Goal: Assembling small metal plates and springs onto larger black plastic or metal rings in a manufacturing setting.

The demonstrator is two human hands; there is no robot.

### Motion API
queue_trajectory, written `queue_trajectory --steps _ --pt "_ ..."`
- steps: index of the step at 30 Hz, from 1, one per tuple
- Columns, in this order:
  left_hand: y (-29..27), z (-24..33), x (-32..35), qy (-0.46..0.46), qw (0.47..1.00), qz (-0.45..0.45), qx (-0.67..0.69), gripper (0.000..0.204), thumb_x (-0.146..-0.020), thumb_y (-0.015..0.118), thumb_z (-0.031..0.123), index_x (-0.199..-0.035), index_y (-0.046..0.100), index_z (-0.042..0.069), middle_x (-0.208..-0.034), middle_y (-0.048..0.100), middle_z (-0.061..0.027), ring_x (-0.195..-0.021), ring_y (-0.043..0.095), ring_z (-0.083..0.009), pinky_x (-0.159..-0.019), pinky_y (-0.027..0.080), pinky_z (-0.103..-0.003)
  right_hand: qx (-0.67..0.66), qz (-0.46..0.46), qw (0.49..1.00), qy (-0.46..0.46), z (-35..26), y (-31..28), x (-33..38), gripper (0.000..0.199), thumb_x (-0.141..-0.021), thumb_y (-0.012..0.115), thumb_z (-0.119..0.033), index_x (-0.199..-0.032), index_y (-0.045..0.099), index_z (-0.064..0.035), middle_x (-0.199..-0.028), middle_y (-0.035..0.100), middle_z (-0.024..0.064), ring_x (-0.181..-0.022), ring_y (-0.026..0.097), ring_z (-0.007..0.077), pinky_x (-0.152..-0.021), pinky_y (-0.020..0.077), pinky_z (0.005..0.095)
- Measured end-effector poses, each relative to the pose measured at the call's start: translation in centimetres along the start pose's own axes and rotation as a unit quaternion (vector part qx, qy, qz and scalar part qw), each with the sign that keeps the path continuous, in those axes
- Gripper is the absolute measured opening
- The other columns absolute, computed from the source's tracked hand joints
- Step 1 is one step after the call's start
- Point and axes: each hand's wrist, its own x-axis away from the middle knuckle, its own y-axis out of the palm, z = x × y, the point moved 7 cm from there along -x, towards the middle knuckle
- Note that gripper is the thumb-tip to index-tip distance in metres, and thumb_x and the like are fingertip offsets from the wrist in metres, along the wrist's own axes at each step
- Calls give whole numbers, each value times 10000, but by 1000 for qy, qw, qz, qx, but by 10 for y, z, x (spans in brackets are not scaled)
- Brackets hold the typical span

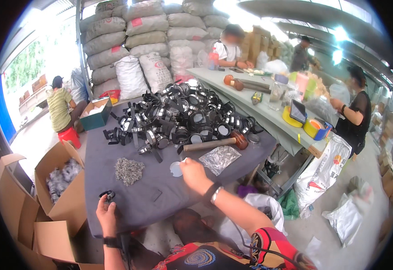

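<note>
At the near left edge of the cloth-covered table, my left hand (pixel 106 213) is closed on a small black ring-shaped piece (pixel 107 195), held between thumb and fingers. Over the middle of the table, my right hand (pixel 193 173) is closed in a pinch at the edge of a pale round disc (pixel 175 169). Behind it lies a mallet (pixel 210 144) with a wooden handle and brown head. A clear bag of small metal parts (pixel 220 159) rests beyond my right wrist. Left of the disc sits a heap of small metal pieces (pixel 129 171).
A large pile of black-strapped, round metal-rimmed pieces (pixel 183 112) covers the table's far half. Open cardboard boxes (pixel 59 180) stand at the left. To the right runs a grey bench (pixel 255 96) with more mallets and tape. Other people sit or stand around; stacked sacks (pixel 147 27) rise behind.
</note>
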Motion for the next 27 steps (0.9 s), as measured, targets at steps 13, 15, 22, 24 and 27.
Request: queue_trajectory --steps 13,15,22,24,27 --pt "-11 -4 18 47 991 -6 128 543 -849 541 -34 -1363 393 55 -1096 592 -72 -852 568 -103 -695 463 -214 -65 -52 975 -204 -62 9 53 87 -783 546 -113 -727 499 -65 -751 519 105 -731 556 274 -630 478 394" --pt "0 6 18 13 995 -3 101 579 -834 589 11 -1377 408 96 -887 594 -5 -641 483 -62 -530 393 -204 -117 -15 975 -186 -59 -12 38 179 -855 520 -171 -715 519 -60 -730 514 133 -712 538 318 -631 452 453" --pt "7 -7 6 11 997 -25 68 751 -809 645 22 -1460 280 98 -784 571 1 -659 501 -59 -590 438 -211 -290 55 939 -178 -146 -16 -28 52 -820 614 -43 -852 577 -27 -860 630 128 -784 625 324 -654 510 387" --pt "1 -6 9 7 997 -15 79 790 -808 643 5 -1476 230 92 -788 597 -6 -682 520 -55 -621 447 -208 -332 39 923 -192 -182 2 -41 61 -821 612 -41 -869 577 -35 -858 632 125 -783 631 325 -658 514 389" --pt "-2 -5 10 18 998 -21 61 822 -800 648 -15 -1480 194 71 -821 636 -43 -727 554 -70 -677 471 -221 -353 15 908 -225 -222 37 -48 61 -826 607 -51 -871 565 -49 -842 626 112 -763 629 318 -632 511 394"
